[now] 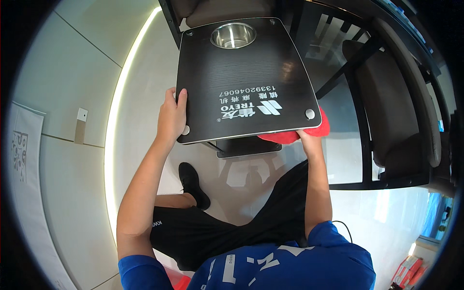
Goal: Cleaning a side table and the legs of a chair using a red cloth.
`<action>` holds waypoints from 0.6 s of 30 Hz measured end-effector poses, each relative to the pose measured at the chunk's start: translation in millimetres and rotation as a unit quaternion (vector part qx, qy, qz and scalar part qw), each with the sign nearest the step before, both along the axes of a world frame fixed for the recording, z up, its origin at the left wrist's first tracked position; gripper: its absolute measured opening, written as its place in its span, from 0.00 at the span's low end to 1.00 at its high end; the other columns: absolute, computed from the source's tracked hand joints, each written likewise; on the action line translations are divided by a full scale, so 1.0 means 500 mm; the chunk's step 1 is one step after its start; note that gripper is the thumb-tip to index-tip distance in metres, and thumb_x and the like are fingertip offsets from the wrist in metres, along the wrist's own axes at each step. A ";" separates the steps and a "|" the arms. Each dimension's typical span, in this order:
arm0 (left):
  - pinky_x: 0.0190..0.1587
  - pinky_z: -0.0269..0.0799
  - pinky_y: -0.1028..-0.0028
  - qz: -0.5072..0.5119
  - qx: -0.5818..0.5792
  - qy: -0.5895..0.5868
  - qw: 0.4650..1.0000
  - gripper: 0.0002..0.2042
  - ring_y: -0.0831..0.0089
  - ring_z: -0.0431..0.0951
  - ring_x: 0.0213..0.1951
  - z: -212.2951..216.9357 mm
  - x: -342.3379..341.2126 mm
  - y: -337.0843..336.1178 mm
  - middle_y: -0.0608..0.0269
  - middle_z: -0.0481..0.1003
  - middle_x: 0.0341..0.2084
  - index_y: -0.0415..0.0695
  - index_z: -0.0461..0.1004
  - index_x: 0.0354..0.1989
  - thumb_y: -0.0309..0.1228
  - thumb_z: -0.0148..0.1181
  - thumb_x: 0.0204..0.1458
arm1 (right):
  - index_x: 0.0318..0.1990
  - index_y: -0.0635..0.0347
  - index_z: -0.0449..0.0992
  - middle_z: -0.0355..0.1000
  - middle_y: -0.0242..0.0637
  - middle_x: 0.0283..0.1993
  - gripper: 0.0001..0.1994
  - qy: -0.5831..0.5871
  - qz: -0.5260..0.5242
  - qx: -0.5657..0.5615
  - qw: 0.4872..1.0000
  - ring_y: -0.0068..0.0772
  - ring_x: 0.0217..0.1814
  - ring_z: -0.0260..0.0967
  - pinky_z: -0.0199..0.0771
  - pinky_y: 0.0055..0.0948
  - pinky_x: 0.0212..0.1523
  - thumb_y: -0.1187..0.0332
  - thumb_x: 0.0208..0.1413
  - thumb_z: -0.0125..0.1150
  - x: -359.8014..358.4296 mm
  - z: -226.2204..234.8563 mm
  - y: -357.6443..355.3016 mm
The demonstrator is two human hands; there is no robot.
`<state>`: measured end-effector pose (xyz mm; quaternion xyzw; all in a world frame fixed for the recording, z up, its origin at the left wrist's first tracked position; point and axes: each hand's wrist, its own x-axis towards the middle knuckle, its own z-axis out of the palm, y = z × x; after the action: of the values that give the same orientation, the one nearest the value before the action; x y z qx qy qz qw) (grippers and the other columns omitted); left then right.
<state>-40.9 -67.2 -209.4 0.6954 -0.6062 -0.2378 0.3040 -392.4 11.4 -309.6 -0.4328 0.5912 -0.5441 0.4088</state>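
Observation:
A small black side table (227, 72) with a glossy top, metal corner bolts and a round steel cup well (233, 35) at its far end stands in front of me. My left hand (171, 117) grips the near left corner of the tabletop, thumb on top. My right hand (308, 137) is mostly hidden under the near right corner and holds a red cloth (295, 135) pressed against the table's underside and edge.
A brown padded chair (391, 111) on a dark frame stands to the right. Another seat (217, 9) is beyond the table. The floor is pale glossy tile with a lit strip (113, 125) along the left wall. A red box (406, 270) lies at lower right.

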 end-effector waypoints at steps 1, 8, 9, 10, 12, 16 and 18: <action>0.45 0.71 0.64 0.004 0.012 0.007 1.000 0.28 0.53 0.80 0.39 0.003 -0.001 -0.003 0.42 0.78 0.33 0.33 0.62 0.58 0.48 0.43 0.65 | 0.56 0.66 0.70 0.72 0.40 0.56 0.25 0.004 -0.017 -0.020 1.000 0.36 0.59 0.69 0.68 0.35 0.60 0.72 0.49 0.69 0.007 0.006 -0.004; 0.46 0.71 0.64 0.003 0.007 0.019 1.000 0.27 0.53 0.80 0.40 0.010 -0.004 0.009 0.41 0.78 0.36 0.33 0.62 0.58 0.48 0.43 0.65 | 0.60 0.65 0.66 0.69 0.41 0.60 0.27 0.116 -0.081 -0.010 0.990 0.37 0.65 0.64 0.61 0.35 0.65 0.71 0.53 0.67 0.055 -0.257 0.006; 0.46 0.71 0.63 0.005 0.005 0.011 1.000 0.27 0.52 0.80 0.40 0.006 0.001 0.010 0.41 0.78 0.36 0.33 0.62 0.57 0.48 0.43 0.65 | 0.58 0.64 0.67 0.70 0.41 0.59 0.26 0.008 -0.068 -0.077 0.995 0.36 0.61 0.67 0.65 0.35 0.61 0.71 0.52 0.68 0.072 -0.294 0.002; 0.46 0.71 0.63 0.007 0.002 0.002 1.000 0.26 0.52 0.80 0.41 0.005 0.007 0.009 0.41 0.78 0.36 0.33 0.62 0.57 0.47 0.44 0.65 | 0.58 0.64 0.67 0.70 0.41 0.59 0.26 0.005 -0.067 -0.078 0.995 0.36 0.61 0.67 0.65 0.35 0.61 0.71 0.52 0.68 0.077 -0.333 -0.003; 0.46 0.71 0.63 -0.004 0.010 0.020 1.000 0.26 0.52 0.80 0.41 0.004 -0.002 0.004 0.41 0.78 0.36 0.33 0.62 0.57 0.47 0.44 0.65 | 0.54 0.62 0.70 0.73 0.39 0.54 0.24 0.088 -0.076 0.035 0.993 0.35 0.55 0.71 0.71 0.35 0.54 0.68 0.51 0.70 0.045 -0.433 -0.004; 0.45 0.71 0.62 -0.031 -0.007 0.032 0.999 0.26 0.50 0.80 0.40 0.001 -0.014 -0.009 0.39 0.78 0.35 0.33 0.61 0.57 0.47 0.44 0.65 | 0.54 0.62 0.71 0.75 0.37 0.45 0.20 0.079 -0.116 0.159 0.977 0.35 0.47 0.74 0.74 0.33 0.47 0.66 0.56 0.66 0.034 -0.498 0.009; 0.45 0.71 0.61 -0.006 -0.013 0.012 1.000 0.26 0.49 0.80 0.40 0.005 0.028 0.008 0.39 0.78 0.35 0.33 0.61 0.57 0.47 0.44 0.65 | 0.55 0.62 0.71 0.74 0.37 0.46 0.22 0.048 -0.032 0.169 0.984 0.34 0.49 0.73 0.73 0.33 0.50 0.65 0.54 0.68 0.086 -0.391 0.003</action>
<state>-26.8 -63.1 -206.8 0.6849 -0.6097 -0.2399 0.3188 -349.2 12.8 -504.9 -0.3645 0.7070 -0.4277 0.4294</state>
